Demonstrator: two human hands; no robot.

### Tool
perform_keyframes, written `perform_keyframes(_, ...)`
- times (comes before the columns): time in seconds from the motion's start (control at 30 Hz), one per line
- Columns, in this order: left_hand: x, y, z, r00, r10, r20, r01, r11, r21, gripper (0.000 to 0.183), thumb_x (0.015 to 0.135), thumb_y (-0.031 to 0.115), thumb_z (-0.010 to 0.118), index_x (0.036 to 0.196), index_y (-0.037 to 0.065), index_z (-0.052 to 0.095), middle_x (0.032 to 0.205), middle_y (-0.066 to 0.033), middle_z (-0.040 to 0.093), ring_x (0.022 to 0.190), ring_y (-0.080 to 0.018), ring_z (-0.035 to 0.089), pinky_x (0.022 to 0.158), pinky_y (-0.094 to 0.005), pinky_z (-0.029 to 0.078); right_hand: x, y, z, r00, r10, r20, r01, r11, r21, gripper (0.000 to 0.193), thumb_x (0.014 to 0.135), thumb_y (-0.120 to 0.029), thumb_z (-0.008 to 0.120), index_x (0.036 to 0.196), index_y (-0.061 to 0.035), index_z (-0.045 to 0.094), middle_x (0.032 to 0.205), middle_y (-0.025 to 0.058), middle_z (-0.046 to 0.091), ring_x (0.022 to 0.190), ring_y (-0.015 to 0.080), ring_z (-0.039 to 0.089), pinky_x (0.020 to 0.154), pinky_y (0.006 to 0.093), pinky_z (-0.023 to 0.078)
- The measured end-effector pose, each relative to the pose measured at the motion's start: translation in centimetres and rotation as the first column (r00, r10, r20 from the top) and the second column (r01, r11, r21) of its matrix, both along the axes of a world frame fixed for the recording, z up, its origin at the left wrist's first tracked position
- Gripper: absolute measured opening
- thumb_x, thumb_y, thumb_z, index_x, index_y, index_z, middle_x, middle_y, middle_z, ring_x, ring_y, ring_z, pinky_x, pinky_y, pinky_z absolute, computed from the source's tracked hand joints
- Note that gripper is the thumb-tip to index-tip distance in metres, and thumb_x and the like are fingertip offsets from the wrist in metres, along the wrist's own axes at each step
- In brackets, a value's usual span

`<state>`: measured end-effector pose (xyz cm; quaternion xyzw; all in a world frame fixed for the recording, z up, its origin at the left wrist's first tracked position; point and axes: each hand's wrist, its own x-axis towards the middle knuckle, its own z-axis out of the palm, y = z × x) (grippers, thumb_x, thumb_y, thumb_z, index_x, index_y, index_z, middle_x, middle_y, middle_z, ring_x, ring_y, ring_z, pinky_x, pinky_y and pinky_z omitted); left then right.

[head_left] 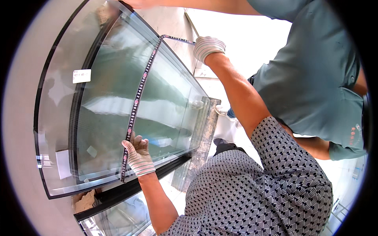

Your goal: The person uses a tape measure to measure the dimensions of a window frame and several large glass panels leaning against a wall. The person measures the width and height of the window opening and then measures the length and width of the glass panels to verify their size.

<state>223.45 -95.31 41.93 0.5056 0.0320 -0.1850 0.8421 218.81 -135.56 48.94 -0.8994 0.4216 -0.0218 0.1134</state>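
Note:
A black tape measure (138,96) with pale markings lies stretched across a large glass pane (106,106) with a dark border. My left hand (139,157), in a white striped glove, pinches the blade between thumb and fingers near its lower end, by the pane's near edge. Past the pane's right edge the blade bends sharply and runs to my right hand (208,48). That hand, also gloved, is closed around the tape; its case is hidden from view.
Several panes lean together, a white label (82,76) stuck on one. A co-worker in a grey-green shirt (307,78) stands at the right, one bare arm (204,4) reaching over the top toward the glass. Below is a black-framed pane (118,212); a worn board (202,145) lies beside it.

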Motion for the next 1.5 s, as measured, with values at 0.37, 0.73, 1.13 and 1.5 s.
perform_keyframes(0.37, 0.1, 0.0, 0.5, 1.0, -0.012, 0.007, 0.011, 0.999, 0.042, 0.057, 0.084, 0.05, 0.066, 0.113, 0.002, 0.064, 0.082, -0.0027, 0.065, 0.068, -0.0133, 0.061, 0.074, -0.0304, 0.058, -0.5, -1.7, 0.1, 0.997, 0.067, -0.032, -0.068, 0.997, -0.021, 0.024, 0.089, -0.012, 0.053, 0.101, -0.0038, 0.073, 0.093, 0.0216, 0.07, 0.086, 0.0344, 0.07, 0.069, 0.0453, 0.055)
perform_keyframes(0.73, 0.2, 2.0, -0.1, 0.99, -0.058, -0.125, 0.051, 0.997, -0.056, 0.064, 0.079, 0.047, 0.072, 0.115, -0.004, 0.06, 0.091, -0.0098, 0.067, 0.075, -0.0196, 0.063, 0.074, -0.034, 0.056, -0.1, -4.4, -2.2, 0.992, 0.122, -0.035, -0.126, 0.983, -0.134, 0.035, 0.088, -0.031, 0.049, 0.108, -0.0101, 0.068, 0.112, 0.0237, 0.064, 0.106, 0.0418, 0.06, 0.091, 0.0496, 0.047)
perform_keyframes(1.13, -0.4, 3.1, -0.5, 0.992, -0.023, -0.122, 0.004, 0.988, -0.153, 0.062, 0.084, 0.045, 0.069, 0.113, -0.009, 0.059, 0.089, -0.0118, 0.065, 0.073, -0.0192, 0.063, 0.073, -0.0334, 0.056, 0.3, -1.7, 0.3, 0.979, 0.158, -0.127, -0.181, 0.962, -0.203, 0.037, 0.09, -0.036, 0.045, 0.107, -0.0139, 0.068, 0.11, 0.019, 0.065, 0.105, 0.0424, 0.06, 0.09, 0.0498, 0.048)
perform_keyframes(1.5, -1.0, 2.2, 0.3, 0.998, -0.02, -0.066, 0.017, 0.999, -0.043, 0.063, 0.08, 0.05, 0.07, 0.115, -0.002, 0.062, 0.085, -0.0034, 0.063, 0.072, -0.0146, 0.06, 0.077, -0.0324, 0.055, 0.5, -4.7, -1.9, 0.986, 0.165, -0.03, -0.168, 0.979, -0.12, 0.034, 0.09, -0.028, 0.047, 0.1, -0.0064, 0.071, 0.097, 0.0227, 0.068, 0.092, 0.0397, 0.066, 0.082, 0.0472, 0.052)
